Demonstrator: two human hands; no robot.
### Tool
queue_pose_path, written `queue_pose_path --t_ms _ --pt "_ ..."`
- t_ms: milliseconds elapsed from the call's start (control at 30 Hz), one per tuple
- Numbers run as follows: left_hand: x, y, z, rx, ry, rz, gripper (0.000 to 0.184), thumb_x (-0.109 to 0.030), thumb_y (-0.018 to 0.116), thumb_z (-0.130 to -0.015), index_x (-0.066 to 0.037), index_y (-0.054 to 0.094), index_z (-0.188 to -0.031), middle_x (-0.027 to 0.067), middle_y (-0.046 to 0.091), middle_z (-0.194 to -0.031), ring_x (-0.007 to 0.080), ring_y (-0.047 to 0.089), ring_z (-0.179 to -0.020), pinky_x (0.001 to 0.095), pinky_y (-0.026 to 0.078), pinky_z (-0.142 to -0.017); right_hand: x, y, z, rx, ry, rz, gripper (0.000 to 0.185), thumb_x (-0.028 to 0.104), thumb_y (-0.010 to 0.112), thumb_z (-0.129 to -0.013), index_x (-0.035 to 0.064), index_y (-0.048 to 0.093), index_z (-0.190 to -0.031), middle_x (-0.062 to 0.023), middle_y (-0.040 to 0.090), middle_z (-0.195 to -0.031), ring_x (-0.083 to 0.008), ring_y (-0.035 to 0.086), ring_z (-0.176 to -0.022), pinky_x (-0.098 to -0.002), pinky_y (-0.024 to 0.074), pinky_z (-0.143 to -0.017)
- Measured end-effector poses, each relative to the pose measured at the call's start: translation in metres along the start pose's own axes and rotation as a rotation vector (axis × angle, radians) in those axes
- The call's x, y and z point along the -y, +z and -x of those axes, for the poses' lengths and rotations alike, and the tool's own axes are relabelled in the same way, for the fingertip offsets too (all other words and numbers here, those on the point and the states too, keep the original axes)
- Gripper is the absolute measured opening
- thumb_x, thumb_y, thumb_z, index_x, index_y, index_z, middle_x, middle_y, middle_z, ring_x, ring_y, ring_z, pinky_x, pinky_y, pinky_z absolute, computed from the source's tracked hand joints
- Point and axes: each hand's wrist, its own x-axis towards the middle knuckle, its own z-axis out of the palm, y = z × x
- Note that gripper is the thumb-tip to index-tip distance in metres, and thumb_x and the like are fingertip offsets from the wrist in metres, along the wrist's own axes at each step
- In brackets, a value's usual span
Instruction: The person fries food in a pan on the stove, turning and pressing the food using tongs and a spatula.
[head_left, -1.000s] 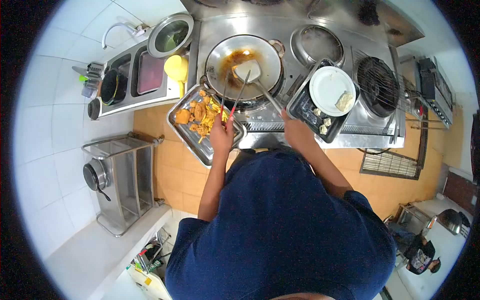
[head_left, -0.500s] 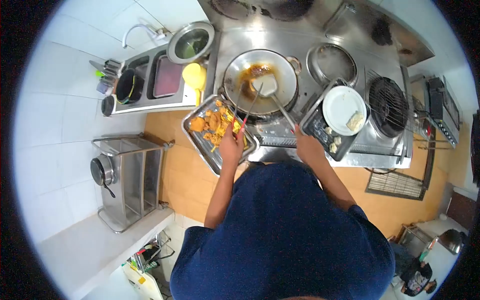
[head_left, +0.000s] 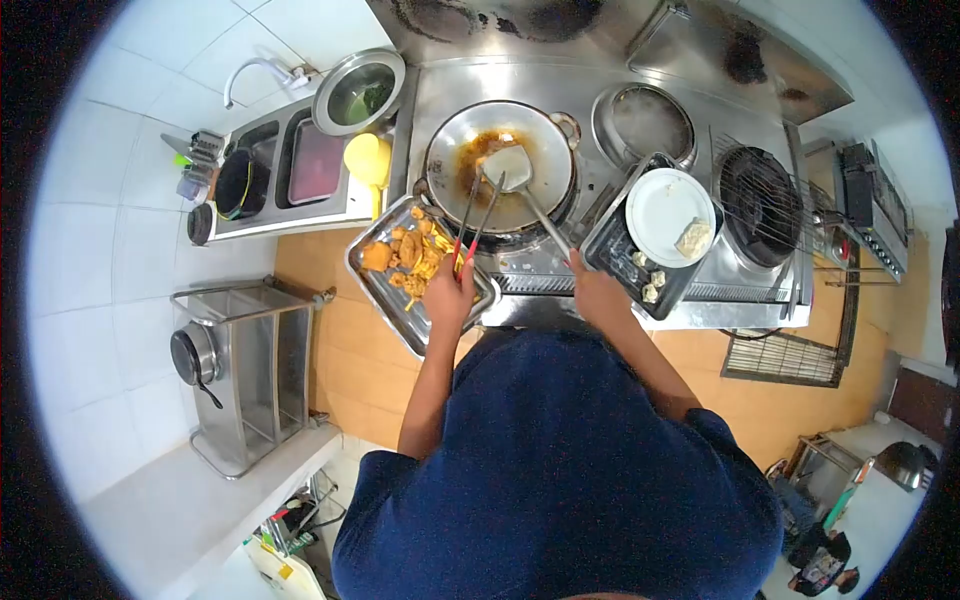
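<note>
My left hand (head_left: 450, 296) is closed on red-handled tongs (head_left: 487, 215), whose metal tips reach over the wok beside the blade of the spatula. My right hand (head_left: 602, 298) grips the handle of that long metal spatula (head_left: 546, 222); its wide blade is inside the wok (head_left: 545, 135), above brown oily residue. Just left of my left hand, a metal tray (head_left: 415, 335) holds orange-brown fried pieces (head_left: 408, 245) and yellow strips. Whether the tong tips grip anything small against the blade, I cannot tell.
Right of the wok, a dark tray (head_left: 600, 250) carries a white plate (head_left: 658, 205) and pale lumps. Behind it sits a round pan (head_left: 650, 120); a wire grill (head_left: 760, 205) is farther right. Left are a yellow ladle (head_left: 367, 160), steel bowl (head_left: 330, 105) and sinks (head_left: 318, 165).
The tong tips have come closer together, and the spatula blade has shifted slightly left toward them. The whole view has slid a little, so fixed things appear farther left.
</note>
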Motion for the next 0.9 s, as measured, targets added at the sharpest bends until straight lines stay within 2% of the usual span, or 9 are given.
queue_pose_path --t_ms 67,200,300,467,567,600,733,833,900 --pt "-0.007 -0.005 -0.002 0.005 0.013 0.004 0.042 -0.045 0.057 -0.094 -0.005 0.065 -0.104 0.0184 0.063 -0.065 0.041 0.064 -0.062 0.0502 0.049 -0.054 0.001 0.0 -0.006 0.001 -0.004 0.025 0.056 0.01 0.043 -0.09 0.0037 0.038 -0.146 -0.0263 0.069 -0.085 -0.0439 0.069 -0.079 -0.0537 0.0556 -0.073" --pt "-0.005 -0.008 -0.003 -0.012 0.014 0.014 0.039 -0.043 0.056 -0.095 -0.006 0.065 -0.105 0.0176 0.063 -0.064 0.0401 0.064 -0.061 0.0499 0.048 -0.053 0.001 -0.01 0.009 0.012 -0.027 0.009 0.061 0.009 0.043 -0.09 0.0044 0.031 -0.15 -0.0279 0.068 -0.085 -0.0438 0.069 -0.08 -0.0544 0.055 -0.074" --pt "-0.004 -0.008 -0.003 -0.002 0.014 -0.007 0.039 -0.043 0.056 -0.095 -0.007 0.066 -0.106 0.017 0.063 -0.064 0.0395 0.064 -0.061 0.0495 0.048 -0.054 -0.013 0.016 -0.01 -0.15 -0.062 -0.08 0.051 0.02 0.047 -0.095 0.0145 0.04 -0.145 -0.0275 0.065 -0.074 -0.047 0.065 -0.069 -0.0592 0.051 -0.066" --pt "-0.001 -0.009 0.001 0.029 -0.037 -0.02 0.039 -0.043 0.058 -0.094 -0.008 0.063 -0.11 0.0169 0.064 -0.064 0.0395 0.065 -0.063 0.0509 0.049 -0.056 -0.011 0.003 0.006 -0.067 -0.028 -0.015 0.054 0.022 0.049 -0.095 0.0141 0.039 -0.147 -0.0291 0.065 -0.079 -0.0474 0.064 -0.072 -0.0583 0.051 -0.069" --pt "-0.002 -0.008 0.004 0.025 -0.057 0.022 0.04 -0.042 0.059 -0.093 -0.008 0.063 -0.113 0.017 0.064 -0.065 0.0393 0.065 -0.063 0.051 0.049 -0.057 -0.024 0.014 0.001 -0.09 -0.089 -0.046 0.054 0.022 0.05 -0.094 0.0132 0.04 -0.147 -0.0292 0.065 -0.083 -0.0477 0.064 -0.075 -0.0582 0.0508 -0.071" --pt "0.0 -0.005 0.005 0.01 -0.038 0.022 0.04 -0.042 0.059 -0.093 -0.008 0.063 -0.115 0.0175 0.065 -0.065 0.0393 0.065 -0.063 0.0504 0.05 -0.057 -0.024 0.016 -0.007 -0.047 -0.087 0.024 0.057 0.017 0.042 -0.094 0.0102 0.032 -0.151 -0.0288 0.068 -0.085 -0.0454 0.068 -0.074 -0.0569 0.0543 -0.07" --pt "0.003 0.003 0.006 0.01 -0.015 0.034 0.041 -0.043 0.057 -0.094 -0.008 0.064 -0.116 0.0185 0.065 -0.065 0.0384 0.066 -0.062 0.0497 0.05 -0.056 -0.017 0.011 -0.008 -0.075 -0.136 0.045 0.059 0.018 0.046 -0.095 0.005 0.032 -0.15 -0.029 0.067 -0.085 -0.0448 0.067 -0.072 -0.0555 0.0551 -0.068" --pt "-0.001 0.0 0.004 0.016 -0.045 0.006 0.042 -0.043 0.057 -0.094 -0.008 0.065 -0.114 0.0181 0.064 -0.064 0.0383 0.065 -0.061 0.0493 0.05 -0.055 -0.014 0.001 0.004 -0.021 -0.127 0.036 0.059 0.02 0.048 -0.095 0.0064 0.033 -0.15 -0.0293 0.067 -0.085 -0.045 0.067 -0.074 -0.0551 0.0551 -0.068" --pt "0.008 0.009 0.006 0.004 -0.021 0.059 0.043 -0.044 0.057 -0.094 -0.007 0.066 -0.114 0.0185 0.064 -0.063 0.0389 0.065 -0.061 0.0489 0.05 -0.055 -0.024 0.016 -0.004 -0.083 -0.135 0.028 0.057 0.022 0.05 -0.095 0.0075 0.035 -0.149 -0.0296 0.067 -0.086 -0.044 0.067 -0.077 -0.0551 0.0546 -0.07"
